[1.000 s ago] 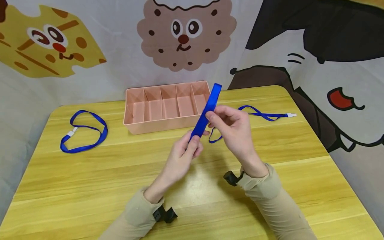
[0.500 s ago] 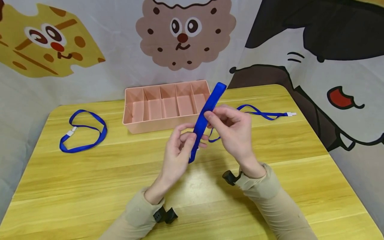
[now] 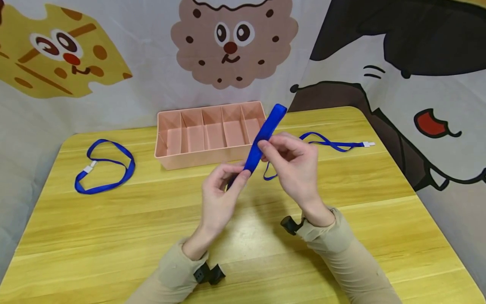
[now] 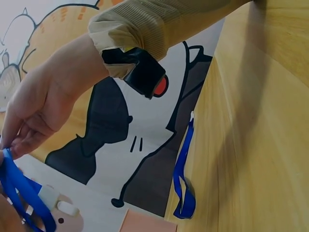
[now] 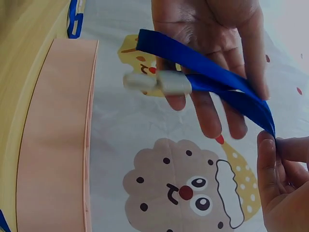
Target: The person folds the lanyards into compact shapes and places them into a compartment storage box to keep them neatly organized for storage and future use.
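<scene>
A blue lanyard (image 3: 267, 126), folded into a flat strip, slants upward over the table in the head view. My right hand (image 3: 298, 173) pinches it near its middle between thumb and fingers. Lower down, the thumb of my left hand (image 3: 222, 202) touches the strap. In the right wrist view the left fingers lie fairly straight behind the strap, the palm facing it. A blurred white plastic clip (image 5: 174, 82) hangs on the strap in front of those fingers. In the head view my left hand hides the strap's lower end.
Behind the hands is a pink box (image 3: 201, 157) with several compartments. A looped blue lanyard with a white clip (image 3: 90, 167) lies at left on the wooden table (image 3: 114, 236). Another lanyard (image 3: 341, 146) lies at right, partly behind my right hand.
The strip's top has shifted slightly right. My left fingers opened away from the strip, then came nearer it again; its lower end swung left behind the left thumb. My right hand keeps its pinch.
</scene>
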`<action>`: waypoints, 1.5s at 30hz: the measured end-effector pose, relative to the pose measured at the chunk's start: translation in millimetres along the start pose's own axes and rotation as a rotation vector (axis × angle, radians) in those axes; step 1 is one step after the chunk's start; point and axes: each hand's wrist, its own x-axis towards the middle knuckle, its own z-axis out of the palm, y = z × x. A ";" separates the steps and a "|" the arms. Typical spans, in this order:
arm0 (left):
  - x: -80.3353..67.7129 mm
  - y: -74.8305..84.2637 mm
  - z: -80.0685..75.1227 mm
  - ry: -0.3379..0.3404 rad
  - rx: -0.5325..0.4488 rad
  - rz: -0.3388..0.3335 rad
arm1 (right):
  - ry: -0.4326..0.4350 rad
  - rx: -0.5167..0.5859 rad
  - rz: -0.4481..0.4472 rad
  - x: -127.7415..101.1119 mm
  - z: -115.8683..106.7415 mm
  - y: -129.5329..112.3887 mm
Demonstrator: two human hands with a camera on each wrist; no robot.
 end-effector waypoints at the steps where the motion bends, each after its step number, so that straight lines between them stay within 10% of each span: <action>1: -0.2 -0.1 -0.2 0.007 -0.012 0.014 | -0.001 0.003 0.000 0.0 0.0 -0.2; 7: -1.3 -0.2 -0.8 0.032 -0.072 0.078 | -0.013 -0.017 -0.006 0.2 -0.7 -1.1; 24: 0.1 -6.5 -0.9 -0.158 -0.209 -0.078 | -0.081 0.041 0.113 2.3 -4.8 -0.6; 33: -3.3 -8.6 5.1 -0.095 -0.144 -0.202 | -0.072 0.027 0.127 2.1 -3.7 1.1; 45: -1.5 -7.3 3.5 -0.209 -0.097 -0.166 | -0.092 0.033 0.150 1.3 -0.3 2.5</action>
